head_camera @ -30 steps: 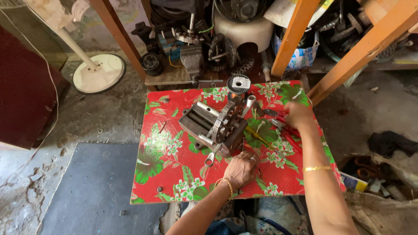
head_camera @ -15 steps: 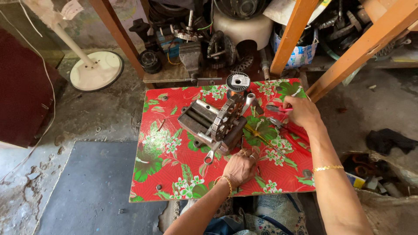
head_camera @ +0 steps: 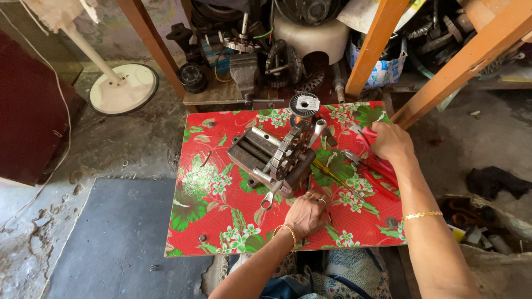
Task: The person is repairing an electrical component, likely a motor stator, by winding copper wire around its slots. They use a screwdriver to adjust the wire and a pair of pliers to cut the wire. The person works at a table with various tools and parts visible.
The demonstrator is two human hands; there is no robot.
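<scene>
Your left hand [head_camera: 306, 213] sits curled near the front edge of the table [head_camera: 221, 221], knuckles up, fingers tucked against the near end of the metal motor block [head_camera: 274, 158] (can't tell if it grips anything under the palm). That block, grey w/ a slotted ring on one end and rods along its body, lies tilted at about the table's middle. A spanner [head_camera: 270, 196] pokes out from under its front side, just left of your left hand.

Your right hand [head_camera: 390, 143] is at the right edge toward the back corner, closed over the red handles of a pair of pliers [head_camera: 370, 145]; the metal tips show just left of your fingers. More red-handled tools [head_camera: 382, 180] lie below that hand, along the right edge. A yellow-handled screwdriver [head_camera: 328, 171] lies between the block and those tools.

A small wire spool [head_camera: 305, 104] stands at the back edge, just behind the block. A screw [head_camera: 205, 159] lies by itself toward the left edge. Behind the table, a shelf [head_camera: 221, 95] carries dark motor parts, and a white fan base [head_camera: 124, 88] sits on the floor to the left.
</scene>
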